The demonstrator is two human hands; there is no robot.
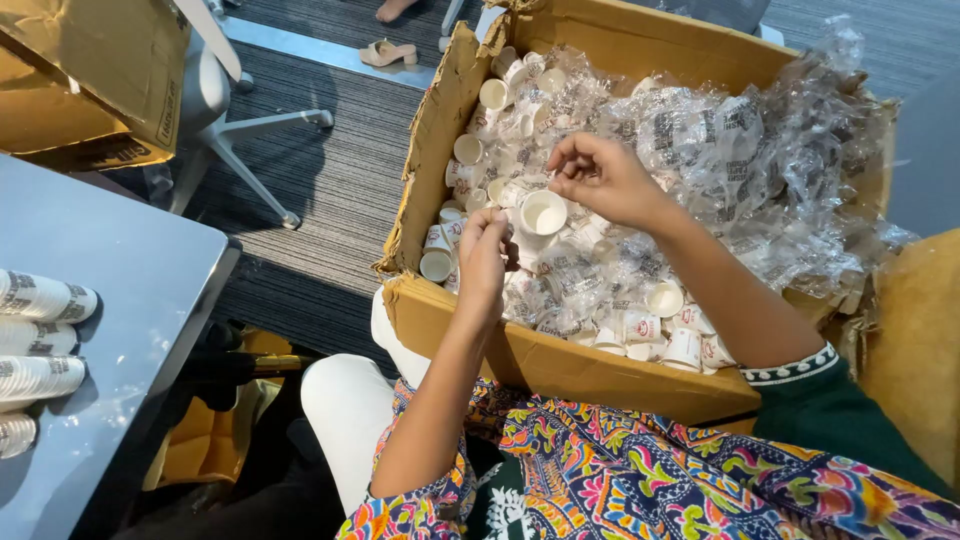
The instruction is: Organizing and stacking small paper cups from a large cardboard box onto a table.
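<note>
While held over the cardboard box (560, 365), white paper cup (543, 212) gripped by left hand (484, 262), right hand (600, 180) pinched shut on clear wrapper at 12 o'clock, 4 sleeved cup stacks (40, 340) at 9 o'clock.

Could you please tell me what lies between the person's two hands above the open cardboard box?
In the head view, a small white paper cup sits between the left hand and right hand, over clear plastic wrappers filling the brown cardboard box.

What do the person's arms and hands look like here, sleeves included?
Both forearms are bare. The left hand and right hand show no gloves. Short multicoloured floral-print sleeves end near the elbows; the right one carries a dark green cuff with white trim.
</note>
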